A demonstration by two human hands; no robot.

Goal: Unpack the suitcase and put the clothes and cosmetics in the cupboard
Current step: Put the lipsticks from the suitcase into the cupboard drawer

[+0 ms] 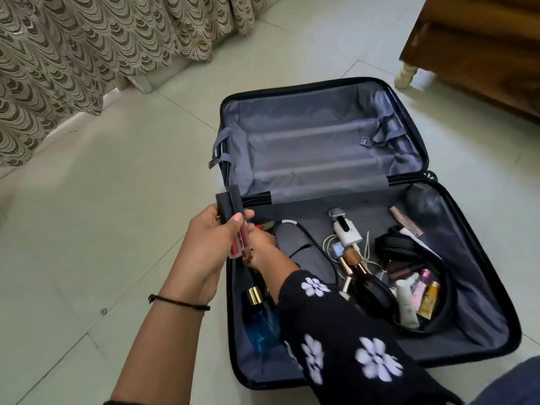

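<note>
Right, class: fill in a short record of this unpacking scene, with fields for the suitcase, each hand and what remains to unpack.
suitcase: open flat on tiled floor; far half holds nothing
left hand: grips red lip gloss tubes over the case's edge
right hand: reaches into near half; grip hidden
remaining: blue perfume bottle, black pouch of small bottles, white charger

We log a floor of pale grey-green glazed tiles with thin grout lines. Directly on it lies a black hard-shell suitcase with grey fabric lining, opened out, both halves down on the tiles. Upper right: a brown wooden cabinet stands on a cream turned leg. Upper left: the hem of a beige wave-patterned curtain reaches the tiles. A small dark speck lies left of the suitcase.
</note>
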